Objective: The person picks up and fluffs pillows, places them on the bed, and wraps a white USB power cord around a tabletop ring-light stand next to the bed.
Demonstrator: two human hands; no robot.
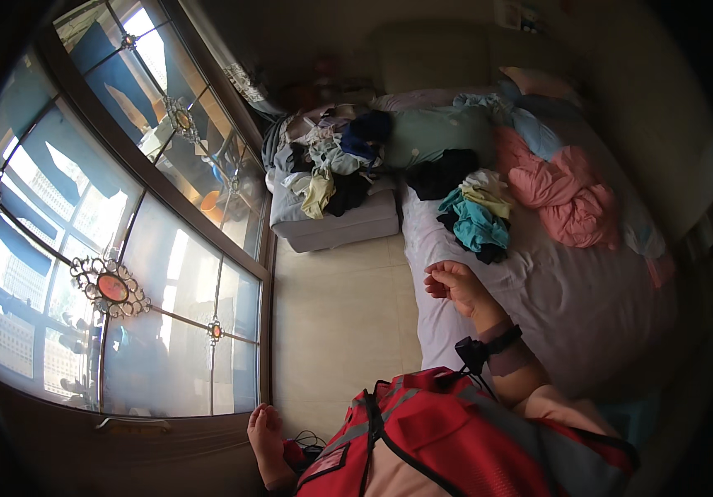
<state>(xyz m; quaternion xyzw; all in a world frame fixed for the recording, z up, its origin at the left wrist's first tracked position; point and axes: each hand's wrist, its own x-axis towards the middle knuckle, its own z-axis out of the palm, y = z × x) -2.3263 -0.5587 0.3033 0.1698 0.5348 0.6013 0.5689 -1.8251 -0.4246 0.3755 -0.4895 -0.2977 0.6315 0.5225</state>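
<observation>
My right hand [456, 287] hovers at the near left side of the bed, its fingers curled in with nothing visible in them. A black strap with a small device [487, 348] is around that wrist. Just beyond the hand lies a heap of clothes, with a turquoise garment [479, 222], a pale yellow one [487, 192] and black pieces. My left hand [265, 428] hangs low beside the glass-paned door [170, 323], fingers bent. Its palm is hidden, and I see nothing held in it.
A grey upholstered bench [337, 223] bears a pile of mixed clothes [331, 149]. On the bed [555, 310] are a green pillow [440, 133] and a crumpled pink cloth [571, 199]. Tiled floor [344, 298] runs between door and bed. A door handle [134, 424] is at lower left.
</observation>
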